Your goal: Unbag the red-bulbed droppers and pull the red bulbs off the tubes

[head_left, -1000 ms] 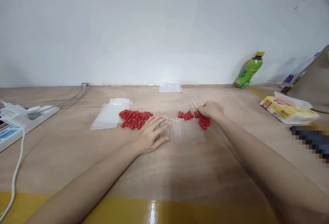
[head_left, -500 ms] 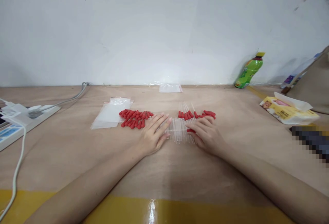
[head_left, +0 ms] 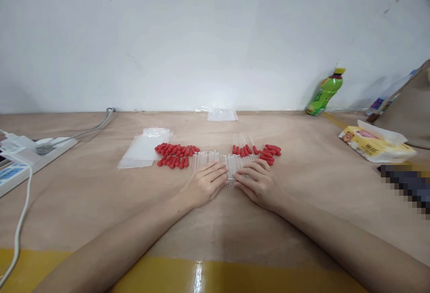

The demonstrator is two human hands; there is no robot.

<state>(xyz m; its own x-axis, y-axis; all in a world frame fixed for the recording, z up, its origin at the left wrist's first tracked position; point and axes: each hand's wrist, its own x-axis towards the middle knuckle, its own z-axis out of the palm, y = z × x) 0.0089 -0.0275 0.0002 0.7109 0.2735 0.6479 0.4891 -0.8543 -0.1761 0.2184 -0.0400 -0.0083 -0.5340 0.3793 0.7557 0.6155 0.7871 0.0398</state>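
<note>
Several clear glass tubes (head_left: 231, 163) lie side by side, pointing away from me, at the middle of the table. My left hand (head_left: 206, 184) rests flat over their left part, fingers stretched out. Over the right part lies my right hand (head_left: 258, 183), its fingers extended and slightly apart. Red rubber bulbs (head_left: 173, 150) are gathered in a pile left of the tubes. Beyond my right hand are tubes with red bulbs on their ends (head_left: 246, 149), and more loose red bulbs (head_left: 271, 150) lie beside them.
Clear plastic bags (head_left: 143, 149) lie at the left, another bag (head_left: 221, 115) by the wall. A power strip (head_left: 43, 161) with cables is far left. At the right are a green bottle (head_left: 325, 93), a tissue pack (head_left: 376, 143), a blurred dark object (head_left: 408, 185) and a bag (head_left: 410, 109).
Both hands have moved slightly nearer to me, and my right hand also to the left, uncovering tube ends on the left and red bulbs on the right.
</note>
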